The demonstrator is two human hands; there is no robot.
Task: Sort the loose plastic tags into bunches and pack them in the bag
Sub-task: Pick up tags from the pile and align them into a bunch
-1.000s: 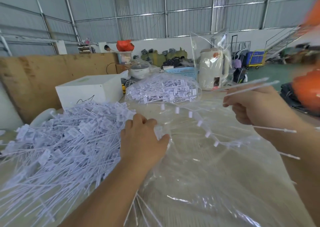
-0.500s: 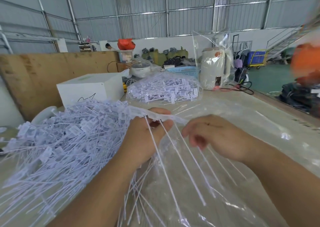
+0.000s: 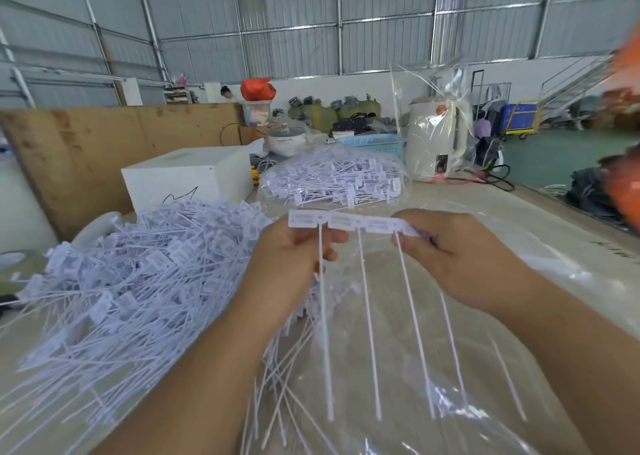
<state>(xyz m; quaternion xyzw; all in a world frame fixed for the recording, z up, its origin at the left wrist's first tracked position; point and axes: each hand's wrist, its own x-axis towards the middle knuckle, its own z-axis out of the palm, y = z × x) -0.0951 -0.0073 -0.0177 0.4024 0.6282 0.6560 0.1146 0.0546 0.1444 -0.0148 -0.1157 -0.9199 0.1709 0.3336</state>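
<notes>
A strip of joined white plastic tags (image 3: 346,220) is stretched between my hands above the table, its long thin tails hanging down. My left hand (image 3: 291,260) pinches the strip's left end. My right hand (image 3: 450,257) pinches its right end. A big heap of loose white tags (image 3: 121,281) lies to the left, touching my left forearm. A clear plastic bag (image 3: 433,402) is spread flat on the table under my hands. Farther back sits a filled clear bag of tags (image 3: 332,180).
A white box (image 3: 187,177) stands behind the heap, with a wooden board (image 3: 86,149) at the far left. A white kettle wrapped in plastic (image 3: 436,142) and a blue basket (image 3: 374,142) stand at the back. The table's edge (image 3: 571,212) runs along the right.
My hands came together and lifted a strip of tags, spreading it flat between them. One second ago my right hand was raised at the right holding tag tails.
</notes>
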